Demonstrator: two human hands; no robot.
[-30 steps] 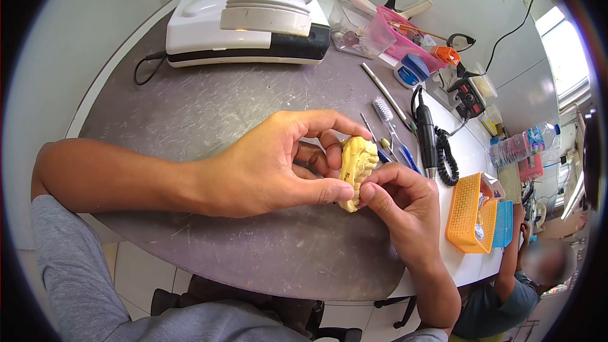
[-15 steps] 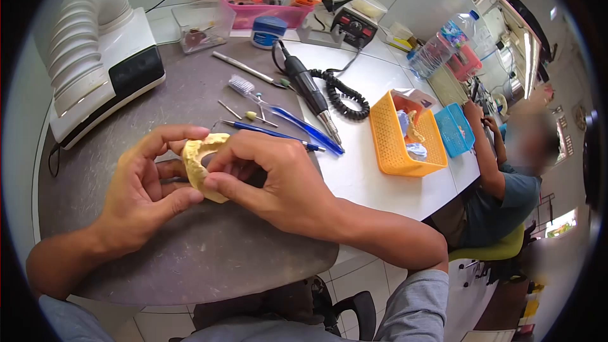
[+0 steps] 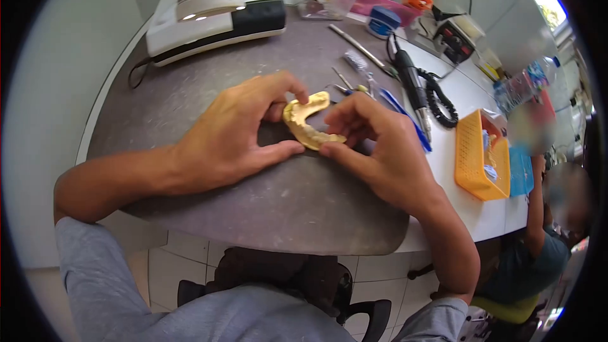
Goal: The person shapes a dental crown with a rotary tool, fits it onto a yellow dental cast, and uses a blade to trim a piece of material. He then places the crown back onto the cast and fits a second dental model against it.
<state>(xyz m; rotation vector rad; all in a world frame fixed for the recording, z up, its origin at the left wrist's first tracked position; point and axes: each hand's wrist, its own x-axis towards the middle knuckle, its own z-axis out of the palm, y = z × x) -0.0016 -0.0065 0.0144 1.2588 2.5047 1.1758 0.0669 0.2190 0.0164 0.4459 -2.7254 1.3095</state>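
A yellow, horseshoe-shaped dental cast (image 3: 295,118) is between my two hands, low over the grey work mat, its open side toward the right. My left hand (image 3: 231,130) curves round its left side, thumb at the lower edge and bent fingers at the upper left. With thumb and fingertips, my right hand (image 3: 383,145) pinches the cast's near right end. Just beyond my right fingers lie a blue-handled tool (image 3: 345,90), a clear brush (image 3: 356,61) with pale bristles and a blue handle strip (image 3: 411,120).
A black rotary handpiece (image 3: 410,82) with coiled cord lies to the right, near an orange basket (image 3: 475,158) and a blue basket (image 3: 522,174). At the back stand a white hose unit (image 3: 209,31), a blue-lidded jar (image 3: 382,22) and a pink tray (image 3: 373,4). Another person (image 3: 532,266) sits at right.
My view has swung right, so bench things appear shifted. The cast has tilted from nearly upright to flatter, showing its open arch. My left fingers have spread wider around it.
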